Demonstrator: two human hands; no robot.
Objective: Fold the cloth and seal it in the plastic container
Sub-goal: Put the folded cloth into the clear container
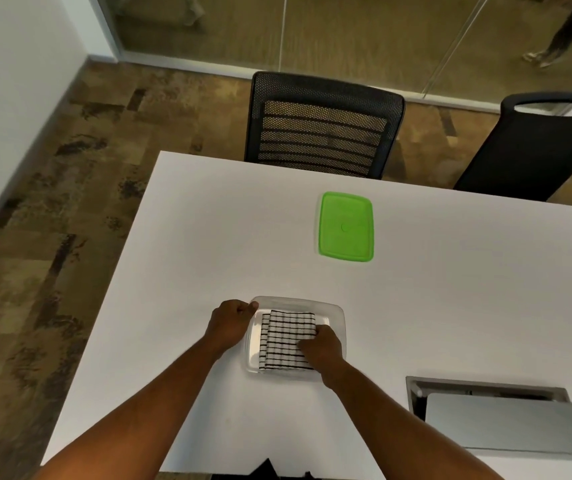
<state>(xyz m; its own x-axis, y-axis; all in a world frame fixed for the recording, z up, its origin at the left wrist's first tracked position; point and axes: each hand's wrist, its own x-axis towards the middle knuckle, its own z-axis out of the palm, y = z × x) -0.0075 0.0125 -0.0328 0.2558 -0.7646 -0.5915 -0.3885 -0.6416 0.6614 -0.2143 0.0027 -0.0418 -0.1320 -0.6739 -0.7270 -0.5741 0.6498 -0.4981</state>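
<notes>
The folded white cloth with black checked lines [288, 341] lies inside the clear rectangular plastic container [338, 317], right hand [321, 346] seemingly curled pressing it, left hand [230, 323] closed on the rim, yet a bulging fold could stop the green plastic lid [345, 226], well apart, from sealing.

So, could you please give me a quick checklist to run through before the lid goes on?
1. Cloth folded: ok, it is a compact checked rectangle.
2. Cloth inside the clear container: ok, it lies within the walls; whether any edge rides up on the rim, cannot tell.
3. Container steadied: ok, the left hand grips its left rim.
4. Right hand free to fetch the lid: not ok, it presses on the cloth's right side.
5. Green lid within reach: ok probably, it lies flat on the white table, beyond the container and apart from it.
6. Lid right way up: cannot tell.
</notes>
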